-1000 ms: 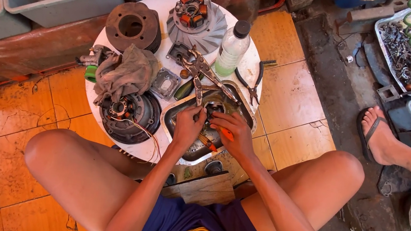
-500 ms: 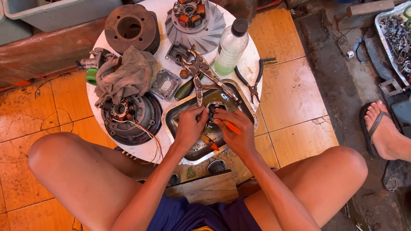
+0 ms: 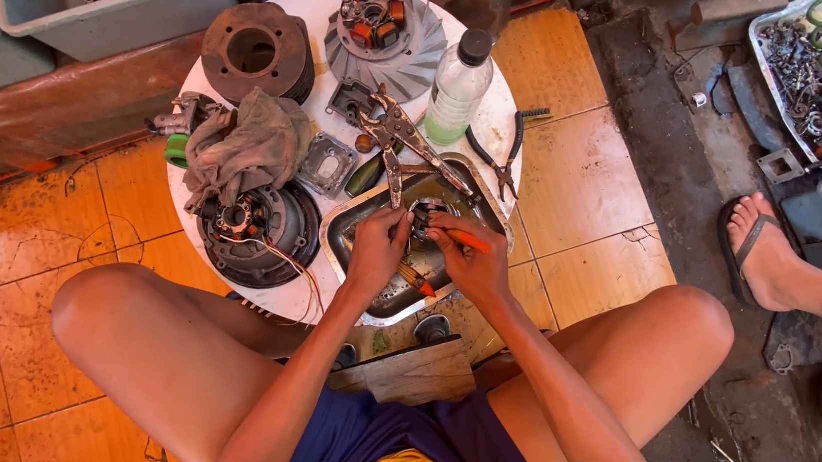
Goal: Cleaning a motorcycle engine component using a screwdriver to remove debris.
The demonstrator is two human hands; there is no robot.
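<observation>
Fingers of both hands are bunched up over the same spot, right above the steel tray (image 3: pixel 353 256). The left hand (image 3: pixel 379 248) has its fingertips pinched down on a small dark round part (image 3: pixel 425 218), which sits at about 1 o'clock from that hand, wedged between the two sets of fingers. The right hand (image 3: pixel 473 262) is curled closed around an orange-handled screwdriver (image 3: pixel 466 238), with the handle poking out toward 2 o'clock and the tip end buried at the part, so you can't really see where it touches. Another orange-tipped tool (image 3: pixel 416 282) lies in the tray at 6 o'clock from the part, between the wrists.

Just past the fingers at 12 o'clock there's a pair of locking pliers (image 3: pixel 402 140) lying on the round white table (image 3: pixel 502 119). A clear plastic bottle (image 3: pixel 460 90) stands at 1 o'clock, a greasy rag (image 3: pixel 243 150) is at 10 o'clock, and a stator with wires (image 3: pixel 256 226) sits at 9 o'clock. Someone else's foot in a sandal (image 3: pixel 766 250) is well off at 3 o'clock.
</observation>
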